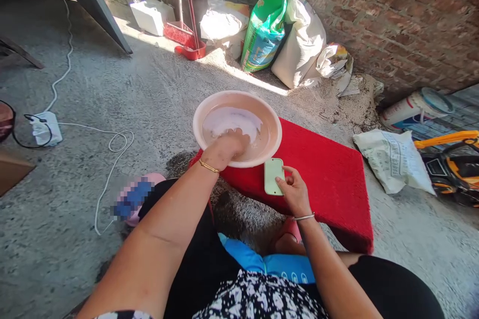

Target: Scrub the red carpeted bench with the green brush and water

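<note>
Right hand [295, 192]: we grasp the green case [273, 174], thumb on its face, just beside the basin [272, 134].
Left hand [229, 146]: dipped in water [239, 120] (whether its fingers grasp, we cannot tell).
Basin: on the red bench [325, 169].
Sacks [263, 37]: by the brick wall [392, 10].

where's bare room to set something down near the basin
The red bench is bare from the right hand to its right end. So is the floor between the basin and the red dustpan. Crowded: the bench's left end, with the basin and the held green item, and the wall foot around the green sack.
</note>
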`<state>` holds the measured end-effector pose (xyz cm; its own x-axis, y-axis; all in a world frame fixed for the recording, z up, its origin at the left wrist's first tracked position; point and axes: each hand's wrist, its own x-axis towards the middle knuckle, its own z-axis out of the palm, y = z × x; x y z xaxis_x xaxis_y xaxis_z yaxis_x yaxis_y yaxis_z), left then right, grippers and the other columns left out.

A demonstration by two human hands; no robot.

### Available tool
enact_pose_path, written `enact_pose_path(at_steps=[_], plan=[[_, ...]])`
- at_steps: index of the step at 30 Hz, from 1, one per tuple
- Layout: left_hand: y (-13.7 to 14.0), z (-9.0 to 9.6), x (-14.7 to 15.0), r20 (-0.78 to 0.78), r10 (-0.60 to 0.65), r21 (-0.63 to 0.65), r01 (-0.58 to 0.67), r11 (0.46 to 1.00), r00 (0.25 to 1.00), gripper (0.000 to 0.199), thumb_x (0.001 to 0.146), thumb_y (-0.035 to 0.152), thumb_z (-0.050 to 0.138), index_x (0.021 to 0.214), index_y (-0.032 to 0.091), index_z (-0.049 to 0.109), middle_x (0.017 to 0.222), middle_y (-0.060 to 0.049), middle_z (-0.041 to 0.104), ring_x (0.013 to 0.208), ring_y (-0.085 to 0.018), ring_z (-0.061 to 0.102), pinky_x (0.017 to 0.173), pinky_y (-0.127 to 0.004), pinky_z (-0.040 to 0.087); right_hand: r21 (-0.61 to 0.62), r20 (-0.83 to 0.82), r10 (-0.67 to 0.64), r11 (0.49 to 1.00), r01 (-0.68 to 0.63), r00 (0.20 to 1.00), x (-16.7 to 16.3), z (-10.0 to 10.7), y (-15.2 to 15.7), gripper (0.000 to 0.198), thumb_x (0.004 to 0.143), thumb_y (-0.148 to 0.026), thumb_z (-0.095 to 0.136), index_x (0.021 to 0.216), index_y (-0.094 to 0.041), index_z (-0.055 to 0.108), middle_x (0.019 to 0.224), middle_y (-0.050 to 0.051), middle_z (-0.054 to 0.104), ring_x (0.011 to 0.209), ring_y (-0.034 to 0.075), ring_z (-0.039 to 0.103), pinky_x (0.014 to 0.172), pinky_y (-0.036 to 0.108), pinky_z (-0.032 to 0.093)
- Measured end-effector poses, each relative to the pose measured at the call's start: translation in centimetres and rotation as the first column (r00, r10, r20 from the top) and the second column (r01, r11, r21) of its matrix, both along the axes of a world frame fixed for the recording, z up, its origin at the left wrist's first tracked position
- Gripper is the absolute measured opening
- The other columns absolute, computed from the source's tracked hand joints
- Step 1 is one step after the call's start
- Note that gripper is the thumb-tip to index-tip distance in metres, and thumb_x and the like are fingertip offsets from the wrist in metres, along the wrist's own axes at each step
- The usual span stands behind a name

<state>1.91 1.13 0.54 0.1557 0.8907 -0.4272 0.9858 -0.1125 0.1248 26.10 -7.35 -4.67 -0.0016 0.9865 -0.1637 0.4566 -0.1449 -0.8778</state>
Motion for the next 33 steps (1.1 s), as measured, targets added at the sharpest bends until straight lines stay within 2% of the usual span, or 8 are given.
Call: enact_pose_path(at_steps=[4,8,12,17,23,25,28,33], plan=[[0.2,0.1,-0.1,0.017,0.002,-0.023,-0.002,1.0,1.0,0.046,0.092,0.021,0.041,0.137,0.022,0.05,0.132,-0.02,0.048,0.124,-0.038,0.047,0.093,-0.056,0.045,-0.088,-0.161,-0.112,0.991,0.099,0.981,-3.1,-0.1,0.7,0.048,0.068,-0.052,0.062,0.104,-0.02,0.055,0.056,-0.009,0.045,0.04,0.01,0.041,0.035,0.023,0.031],[0.2,-0.2,-0.2,0.025,0.002,-0.005,-0.001,1.0,1.0,0.046,0.09,0.023,0.045,0.136,0.02,0.051,0.134,-0.02,0.047,0.123,-0.039,0.048,0.094,-0.056,0.045,-0.138,-0.161,-0.078,0.989,0.055,0.984,-5.2,0.2,1.7,0.041,0.063,-0.047,0.063,0.093,-0.021,0.055,0.051,-0.011,0.043,0.034,0.011,0.045,0.029,0.021,0.028],[0.0,-0.3,-0.2,0.032,-0.002,0.022,0.001,1.0,0.999,0.046,0.091,0.02,0.041,0.135,0.019,0.052,0.133,-0.021,0.049,0.122,-0.038,0.049,0.094,-0.057,0.044,-0.194,-0.087,-0.067,0.98,0.049,0.994,-1.1,1.3,2.0,0.041,0.057,-0.046,0.067,0.087,-0.02,0.055,0.048,-0.011,0.044,0.032,0.011,0.046,0.028,0.02,0.027],[-0.1,0.5,-0.1,0.021,-0.004,-0.021,0.005,1.0,1.0,0.046,0.091,0.02,0.039,0.136,0.02,0.052,0.132,-0.021,0.048,0.123,-0.038,0.048,0.093,-0.057,0.044,-0.127,-0.044,-0.127,0.984,0.121,0.991,3.4,2.7,1.4,0.04,0.059,-0.045,0.068,0.089,-0.02,0.057,0.047,-0.011,0.045,0.033,0.009,0.043,0.031,0.019,0.026],[0.2,0.7,-0.3,-0.027,-0.023,-0.033,0.022,0.999,0.999,0.043,0.092,0.023,0.039,0.133,0.019,0.052,0.13,-0.02,0.048,0.121,-0.038,0.048,0.092,-0.055,0.046,-0.185,-0.21,0.037,0.98,-0.077,0.977,-3.0,1.8,1.7,0.032,0.06,-0.041,0.062,0.085,-0.022,0.054,0.047,-0.012,0.043,0.034,0.008,0.042,0.033,0.02,0.028],[0.3,0.5,-0.4,-0.045,-0.016,-0.035,0.014,0.999,0.999,0.042,0.094,0.026,0.037,0.133,0.02,0.051,0.129,-0.018,0.049,0.12,-0.037,0.048,0.092,-0.054,0.046,-0.204,-0.228,0.062,0.973,-0.11,0.972,-3.5,1.3,2.1,0.03,0.059,-0.04,0.06,0.082,-0.022,0.054,0.047,-0.012,0.043,0.033,0.008,0.041,0.034,0.021,0.028],[0.6,0.3,-0.4,-0.056,-0.029,-0.043,0.026,0.999,0.998,0.042,0.094,0.027,0.035,0.132,0.018,0.052,0.128,-0.019,0.049,0.118,-0.038,0.049,0.091,-0.055,0.046,-0.215,-0.202,-0.006,0.976,-0.039,0.979,0.6,0.9,1.9,0.033,0.056,-0.041,0.063,0.082,-0.022,0.055,0.047,-0.012,0.042,0.034,0.008,0.038,0.035,0.021,0.028],[0.7,0.0,-0.4,-0.045,-0.016,-0.028,0.014,0.999,0.999,0.044,0.094,0.027,0.035,0.133,0.02,0.052,0.129,-0.019,0.05,0.116,-0.037,0.051,0.092,-0.053,0.045,-0.086,-0.087,-0.271,0.961,0.264,0.959,11.5,1.9,0.1,0.039,0.053,-0.04,0.069,0.084,-0.02,0.058,0.045,-0.011,0.042,0.039,0.007,0.035,0.039,0.021,0.025]])
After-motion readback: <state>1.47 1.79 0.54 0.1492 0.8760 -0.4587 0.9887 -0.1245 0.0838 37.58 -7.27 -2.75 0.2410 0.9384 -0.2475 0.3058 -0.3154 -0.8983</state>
